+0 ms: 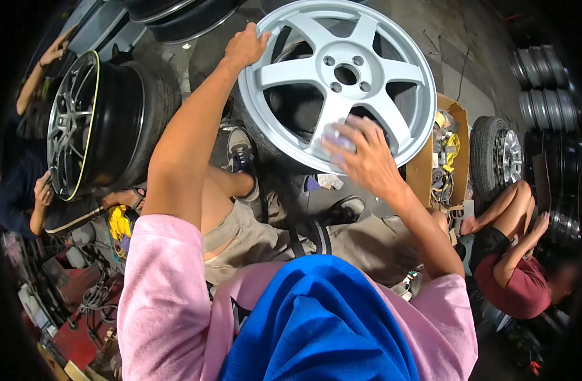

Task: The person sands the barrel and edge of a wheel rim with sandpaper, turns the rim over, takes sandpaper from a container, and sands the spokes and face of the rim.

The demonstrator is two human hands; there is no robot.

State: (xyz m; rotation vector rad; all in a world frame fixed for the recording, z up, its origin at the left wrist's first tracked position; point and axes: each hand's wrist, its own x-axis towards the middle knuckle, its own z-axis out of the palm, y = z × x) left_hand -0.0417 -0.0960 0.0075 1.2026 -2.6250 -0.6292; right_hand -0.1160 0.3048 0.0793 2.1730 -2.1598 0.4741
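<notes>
A pale grey-white wheel rim (395,114) with broad spokes lies in front of me, on top of a dark tyre. My left hand (245,47) grips the rim's upper left edge, thumb and fingers wrapped over its lip. Over the lower spoke, my right hand (366,155) is bent around a small whitish-purple wad (338,138), blurred by motion, against the rim's face. The round hub hole with several bolt holes sits in the middle of the wheel.
A co-worker's hand (43,189) touches a black rim with a yellow edge (94,120) at left. Right of my wheel stand a cardboard box (420,174) and a tyre with a chrome wheel (488,152). Another person in a dark red shirt (516,289) sits at right.
</notes>
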